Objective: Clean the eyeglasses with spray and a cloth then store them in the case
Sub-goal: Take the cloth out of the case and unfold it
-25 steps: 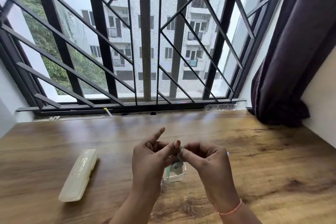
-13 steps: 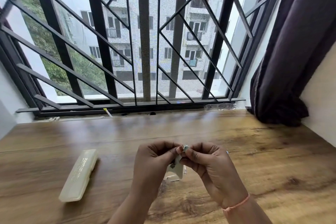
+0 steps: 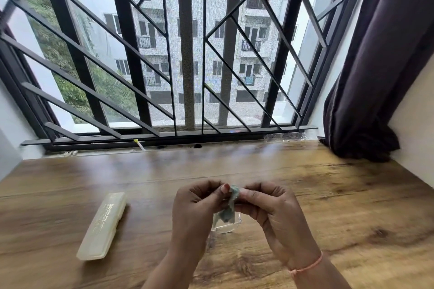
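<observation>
Both hands meet over the middle of the wooden desk (image 3: 328, 195). My left hand (image 3: 195, 206) and my right hand (image 3: 270, 209) pinch a small pale green cloth (image 3: 231, 204) between their fingertips. Below the cloth a clear lens of the eyeglasses (image 3: 226, 225) shows between the hands; the rest of the frame is hidden behind them. The cloth covers the top of that lens. A long cream glasses case (image 3: 102, 225) lies shut on the desk to the left of my left hand. No spray bottle is in view.
A barred window (image 3: 187, 54) runs along the far edge of the desk. A dark curtain (image 3: 375, 65) hangs at the right, bunched on the desk's far right corner. A white wall (image 3: 415, 112) closes the right side.
My left index finger, stretched out a second ago, has curled in. Both hands have drawn closer over the cloth and lens.
</observation>
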Available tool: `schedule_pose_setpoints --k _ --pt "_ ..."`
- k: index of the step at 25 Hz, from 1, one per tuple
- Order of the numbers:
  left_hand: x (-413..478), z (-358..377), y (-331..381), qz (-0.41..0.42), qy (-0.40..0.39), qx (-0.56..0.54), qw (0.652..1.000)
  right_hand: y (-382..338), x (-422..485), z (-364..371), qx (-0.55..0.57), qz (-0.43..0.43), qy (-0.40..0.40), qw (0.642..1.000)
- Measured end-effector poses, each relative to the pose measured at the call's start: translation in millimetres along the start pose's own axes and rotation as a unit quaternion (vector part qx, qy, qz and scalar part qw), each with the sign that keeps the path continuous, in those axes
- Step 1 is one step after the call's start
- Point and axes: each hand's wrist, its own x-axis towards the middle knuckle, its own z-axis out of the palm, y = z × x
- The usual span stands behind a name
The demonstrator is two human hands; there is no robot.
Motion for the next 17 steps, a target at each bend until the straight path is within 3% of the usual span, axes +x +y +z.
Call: schedule_pose_setpoints --k 8,17 --pt "-1.4 -0.4 -2.4 -0.005 0.015 -0.014 1.000 3.5 2.2 -4.1 0.004 -0.022 0.008 1.000" --pt "-0.7 -4.9 0.0 0.004 -0.020 0.019 1.000 6.2 2.5 -8.7 -0.017 -0.033 -0.017 0.999"
